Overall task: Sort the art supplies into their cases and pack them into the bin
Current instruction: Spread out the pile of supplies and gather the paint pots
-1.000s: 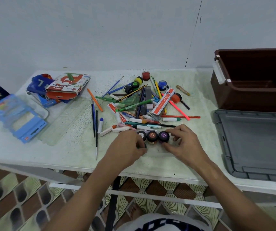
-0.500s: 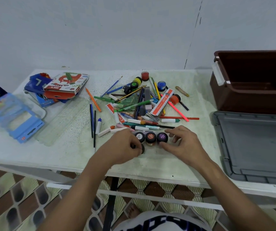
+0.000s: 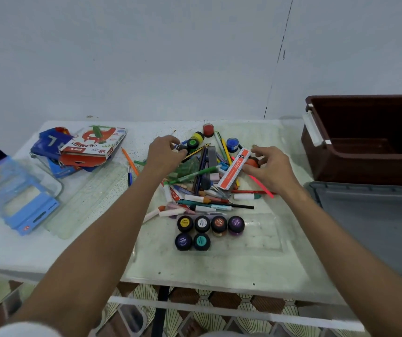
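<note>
Nearest the camera, well short of both hands, a clear moulded plastic paint tray (image 3: 251, 235) is seen flat on the table; six small round paint pots with dark lids (image 3: 201, 232) are seated in its left compartments, four in the far row and two in the near row, and the right compartments are bare. Beyond the tray, the jumbled heap of pens, pencils, brushes and crayons (image 3: 207, 183) is spread between the two hands. A small dark pot (image 3: 182, 148) is pinched by the left hand (image 3: 164, 154) at the heap's far-left edge, just beside a green-lidded pot (image 3: 192, 144). An orange round pot (image 3: 252, 162) is touched by the curled fingers of the right hand (image 3: 271, 170); whether it is gripped cannot be told. Right of that hand, a brown plastic bin (image 3: 365, 161) is stood open, with a grey lid (image 3: 374, 227) laid flat nearer. Left of the left hand, an oil pastels carton (image 3: 93, 147) and blue packaging (image 3: 22, 203) are piled. A speckled white table (image 3: 195, 266) is set against a pale wall (image 3: 146, 57).
</note>
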Motion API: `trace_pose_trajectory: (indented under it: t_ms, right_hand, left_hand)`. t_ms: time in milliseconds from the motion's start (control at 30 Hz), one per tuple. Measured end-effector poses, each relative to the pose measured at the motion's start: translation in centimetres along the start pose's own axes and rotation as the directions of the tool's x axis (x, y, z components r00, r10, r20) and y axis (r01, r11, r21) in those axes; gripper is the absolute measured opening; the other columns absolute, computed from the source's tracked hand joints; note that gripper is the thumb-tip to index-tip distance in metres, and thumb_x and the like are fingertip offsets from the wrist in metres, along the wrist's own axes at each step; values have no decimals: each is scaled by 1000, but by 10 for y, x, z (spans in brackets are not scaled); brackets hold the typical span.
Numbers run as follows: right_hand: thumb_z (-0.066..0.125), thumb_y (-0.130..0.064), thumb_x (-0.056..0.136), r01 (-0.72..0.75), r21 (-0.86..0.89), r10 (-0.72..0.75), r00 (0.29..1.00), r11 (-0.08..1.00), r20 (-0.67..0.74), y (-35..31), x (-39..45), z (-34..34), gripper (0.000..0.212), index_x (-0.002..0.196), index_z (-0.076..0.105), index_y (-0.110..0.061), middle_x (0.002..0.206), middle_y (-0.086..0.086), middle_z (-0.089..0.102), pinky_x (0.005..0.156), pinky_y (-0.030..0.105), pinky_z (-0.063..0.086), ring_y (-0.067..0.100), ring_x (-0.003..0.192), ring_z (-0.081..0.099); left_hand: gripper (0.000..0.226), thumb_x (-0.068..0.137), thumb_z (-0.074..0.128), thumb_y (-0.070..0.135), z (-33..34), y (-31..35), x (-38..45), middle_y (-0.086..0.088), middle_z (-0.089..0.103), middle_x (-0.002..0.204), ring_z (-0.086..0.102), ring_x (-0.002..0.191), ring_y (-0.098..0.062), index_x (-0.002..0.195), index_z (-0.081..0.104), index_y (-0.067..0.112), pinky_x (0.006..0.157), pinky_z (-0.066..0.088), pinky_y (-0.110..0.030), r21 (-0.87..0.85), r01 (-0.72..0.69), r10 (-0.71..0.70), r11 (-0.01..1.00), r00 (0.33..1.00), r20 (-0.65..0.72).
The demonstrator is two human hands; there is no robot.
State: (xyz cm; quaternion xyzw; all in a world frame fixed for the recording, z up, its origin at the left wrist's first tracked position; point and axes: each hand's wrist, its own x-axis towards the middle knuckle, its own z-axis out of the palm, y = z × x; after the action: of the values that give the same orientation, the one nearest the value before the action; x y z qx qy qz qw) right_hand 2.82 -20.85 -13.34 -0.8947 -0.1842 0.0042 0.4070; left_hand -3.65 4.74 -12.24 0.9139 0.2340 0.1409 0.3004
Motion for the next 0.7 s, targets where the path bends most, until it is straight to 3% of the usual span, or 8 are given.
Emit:
trace_pose_trajectory:
  t_ms: [67,133,200,267,367,500,700]
  right_hand:
    - [78,-29,77,-29,-47,31,999,998,38,3,7,1,58,129,57,-12,120,9,55,78,17,39,14,96,53]
    - [77,-25,78,-65,-68,72,991,996,112,6,12,2,57,129,56,-9,127,12,55,82,20,40,19,103,57]
    - [74,-22,80,-62,-100,79,982,993,173,8,15,1,36,113,65,-10,116,9,64,71,12,42,10,85,60]
    - [71,-23,83,-61,-104,79,981,993,177,11,17,1,18,98,70,-13,97,5,69,55,11,35,5,70,55]
    - [72,-25,82,-92,-55,100,982,994,161,12,18,2,15,93,68,-16,91,0,67,57,13,37,5,73,56]
    - [78,-25,76,-79,-58,88,979,995,183,12,11,5,30,97,57,-16,95,-3,61,66,19,44,13,84,59]
    - [82,-25,72,-37,45,30,990,998,138,1,-10,1,38,97,55,-18,102,-5,57,57,7,39,5,84,56]
  left_hand:
    - [38,83,66,22,5,-6,17,-12,59,114,57,101,-23,120,63,15,79,37,-24,78,-46,40,996,996,75]
    - [43,84,61,11,10,-12,32,-15,54,123,55,109,-30,126,60,18,79,36,-25,177,-151,116,973,974,195]
    - [50,83,57,1,11,-15,39,-11,54,125,53,110,-30,129,59,20,81,38,-26,260,-249,166,933,939,302]
    - [49,84,59,0,10,-18,45,-7,58,127,55,110,-28,128,61,22,88,45,-31,304,-305,195,903,919,343]
    - [43,82,69,6,8,-17,47,-7,60,126,56,110,-28,123,64,20,94,48,-40,327,-275,172,904,935,312]
    - [36,86,69,16,6,-16,44,-11,59,119,56,105,-29,121,62,12,87,47,-39,338,-283,177,898,934,311]
    - [28,86,69,21,-5,-8,7,-9,64,108,60,93,-24,111,62,11,77,42,-29,157,-226,201,961,967,157]
